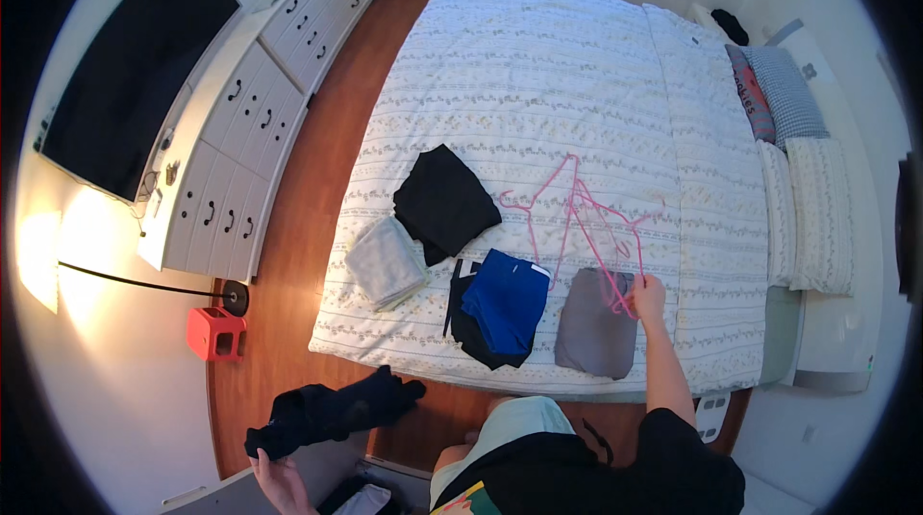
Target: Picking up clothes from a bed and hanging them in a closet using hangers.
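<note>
My right hand (649, 298) is closed on a pink clothes hanger (640, 255), above a folded gray garment (595, 331) on the bed. Other pink hangers (566, 219) lie to its left, overlapping. At the lower left, away from the bed, my left hand (277, 475) grips one end of a dark garment (332, 410), which stretches out to the right. On the bed are a folded black garment (443, 205), a folded light gray cloth (387, 264) and a folded blue garment (508, 298) lying on black clothing (497, 358).
The bed (533, 82) has a patterned white cover, with pillows (818, 216) at the right. White drawer cabinets (238, 125) line the left wall below a television (144, 60). A red stool (215, 335) and lamp base (235, 298) stand on the floor. An open drawer or bin holds clothes (368, 499) below.
</note>
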Demonstrator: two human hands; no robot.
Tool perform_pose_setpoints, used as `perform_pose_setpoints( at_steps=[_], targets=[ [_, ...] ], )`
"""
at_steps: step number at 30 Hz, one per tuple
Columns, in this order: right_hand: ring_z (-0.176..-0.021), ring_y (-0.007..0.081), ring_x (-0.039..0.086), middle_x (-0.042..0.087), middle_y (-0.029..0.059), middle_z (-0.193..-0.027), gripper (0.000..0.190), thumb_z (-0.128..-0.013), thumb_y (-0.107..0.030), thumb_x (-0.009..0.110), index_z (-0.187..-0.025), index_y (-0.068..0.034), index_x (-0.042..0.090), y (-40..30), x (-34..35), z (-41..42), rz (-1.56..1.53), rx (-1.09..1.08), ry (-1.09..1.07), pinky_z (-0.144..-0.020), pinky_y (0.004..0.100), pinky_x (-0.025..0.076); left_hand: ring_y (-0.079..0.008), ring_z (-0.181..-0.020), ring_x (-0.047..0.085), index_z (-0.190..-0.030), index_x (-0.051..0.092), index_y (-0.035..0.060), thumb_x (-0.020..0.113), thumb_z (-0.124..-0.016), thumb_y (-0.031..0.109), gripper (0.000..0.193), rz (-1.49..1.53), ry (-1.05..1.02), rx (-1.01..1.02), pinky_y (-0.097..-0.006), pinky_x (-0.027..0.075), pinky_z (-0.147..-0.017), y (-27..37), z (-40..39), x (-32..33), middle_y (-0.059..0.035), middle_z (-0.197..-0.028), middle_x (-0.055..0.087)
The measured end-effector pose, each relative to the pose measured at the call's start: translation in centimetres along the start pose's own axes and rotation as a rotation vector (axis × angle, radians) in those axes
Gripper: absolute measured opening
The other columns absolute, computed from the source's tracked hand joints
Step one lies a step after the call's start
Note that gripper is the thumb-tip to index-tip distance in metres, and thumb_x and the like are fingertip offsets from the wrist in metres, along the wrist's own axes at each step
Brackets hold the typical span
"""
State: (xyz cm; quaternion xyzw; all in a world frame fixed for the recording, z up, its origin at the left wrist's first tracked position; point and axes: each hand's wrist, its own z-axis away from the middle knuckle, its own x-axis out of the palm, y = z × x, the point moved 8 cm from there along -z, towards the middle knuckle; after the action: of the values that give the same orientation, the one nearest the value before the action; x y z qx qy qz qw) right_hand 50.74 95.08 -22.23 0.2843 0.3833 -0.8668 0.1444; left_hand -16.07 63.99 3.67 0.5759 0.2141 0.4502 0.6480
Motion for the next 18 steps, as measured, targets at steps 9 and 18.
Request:
perform_pose_setpoints(
  at_steps=[9,18],
  targets=[
    [-0.081,0.0310,0.060,0.049,0.0177,-0.124,0.029,-0.084,-0.006,0.048,-0.113,-0.010,0.045,-15.4,2.8,13.4,-0.853,-0.267,-0.814,-0.060,0.0391,0.051,-0.0266,-0.118,0.047,-0.138,0.029,0.0055,0.053,-0.086,0.006,0.058,-0.007,-0.162,0.197,-0.0390,0.041,-0.099,3.5,2.5,-0.1,-0.0120,-0.133,0.043],
    [-0.081,0.0224,0.062,0.049,0.0237,-0.127,0.043,-0.092,-0.022,0.050,-0.127,0.001,0.044,-30.3,3.8,35.3,-0.058,-0.819,-1.910,-0.063,0.0305,0.049,-0.0168,-0.118,0.045,-0.134,0.034,0.0024,0.082,-0.064,0.010,0.085,-0.525,-0.207,0.367,-0.0337,0.035,-0.102,11.5,4.7,0.0,-0.0063,-0.128,0.046]
  ],
)
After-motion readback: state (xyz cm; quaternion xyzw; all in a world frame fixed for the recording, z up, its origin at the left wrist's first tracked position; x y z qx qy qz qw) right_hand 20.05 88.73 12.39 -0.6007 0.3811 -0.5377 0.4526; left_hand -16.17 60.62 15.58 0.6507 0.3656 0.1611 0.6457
